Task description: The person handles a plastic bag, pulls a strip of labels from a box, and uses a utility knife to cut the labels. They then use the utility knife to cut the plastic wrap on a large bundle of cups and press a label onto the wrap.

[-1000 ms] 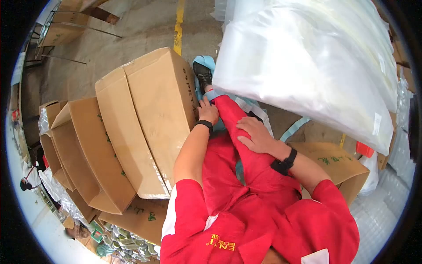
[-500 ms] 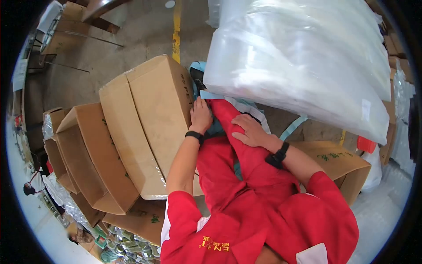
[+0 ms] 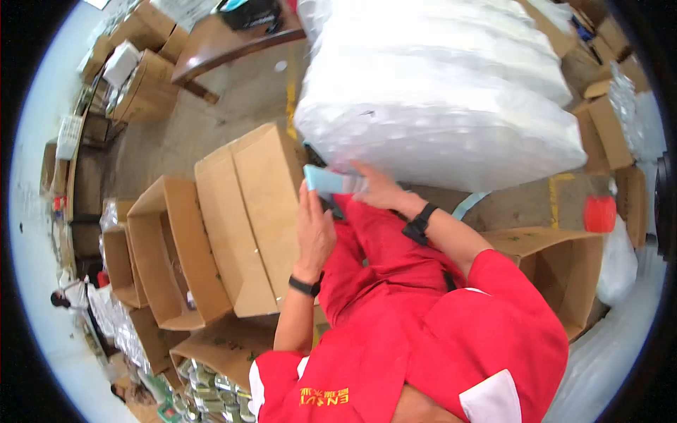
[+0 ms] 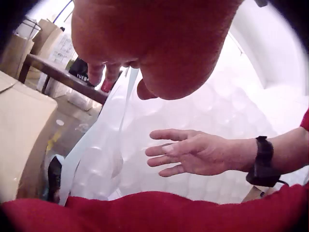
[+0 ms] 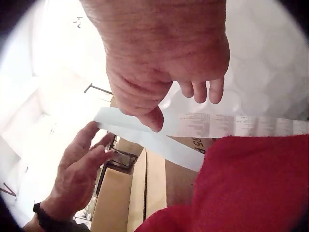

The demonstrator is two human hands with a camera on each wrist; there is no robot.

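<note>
In the head view a pale blue label strip (image 3: 323, 180) runs over the red-trousered leg between my hands. My left hand (image 3: 314, 231) pinches its folded end at the fingertips. The right wrist view shows small printed labels (image 5: 208, 125) in a row along the strip, and the bare blue backing slants down from the fold. My right hand (image 3: 379, 187) is just beside the strip, its fingers extended in the left wrist view. In the right wrist view its thumb overlaps the strip. Bubble-film rolls (image 3: 437, 127) in clear plastic stand just beyond.
A closed carton (image 3: 250, 218) stands left of my legs, with open cartons (image 3: 176, 247) farther left. Another open carton (image 3: 550, 268) is at my right, near a red object (image 3: 599, 213). A wooden table (image 3: 233, 46) stands at the back.
My left hand has risen from beside the lower leg and now holds up the label strip. My right hand has left the knee and moved forward beside the strip. The head view has tilted up.
</note>
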